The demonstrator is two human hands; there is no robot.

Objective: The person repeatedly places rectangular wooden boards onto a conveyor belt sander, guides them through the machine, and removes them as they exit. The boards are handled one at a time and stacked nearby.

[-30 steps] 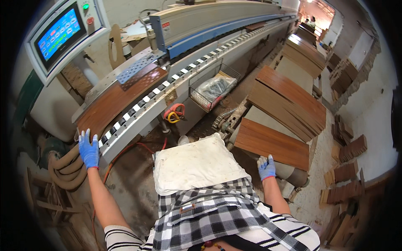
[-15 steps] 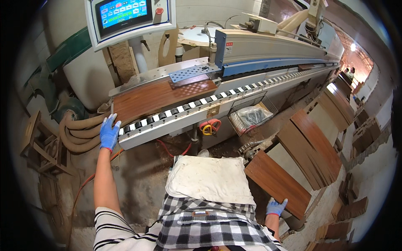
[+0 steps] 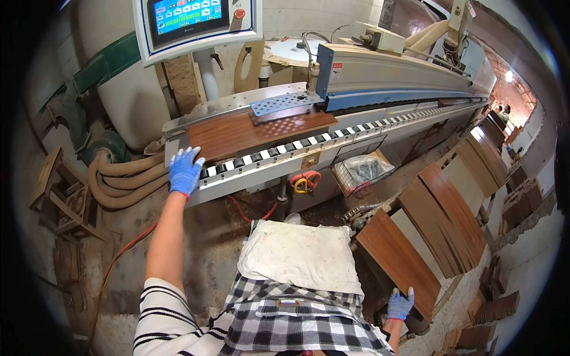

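Note:
My left hand (image 3: 185, 172), in a blue glove with a red cuff, lies open with fingers spread at the left end of a reddish-brown wood-grain board (image 3: 231, 135). That board rests flat on the feed bed of a long edge-banding machine (image 3: 392, 74), its far part under a blue perforated plate (image 3: 285, 104). Low at the right, my right hand (image 3: 400, 304), gloved alike, is at the near edge of another brown board (image 3: 398, 255). Its fingers are apart, with one fingertip over the board's edge; the underside is hidden.
A row of black-and-white rollers (image 3: 309, 141) runs along the machine's near side. Above stands a control screen (image 3: 189, 18) with a red button (image 3: 239, 13). Ribbed hoses (image 3: 133, 178) and a wooden stool (image 3: 59, 190) are at left. Stacked panels (image 3: 442, 219) line the right.
The board on the machine has slid right, farther along the bed, and my left hand has moved right with it. My right hand stays beside the other board. The view has shifted slightly.

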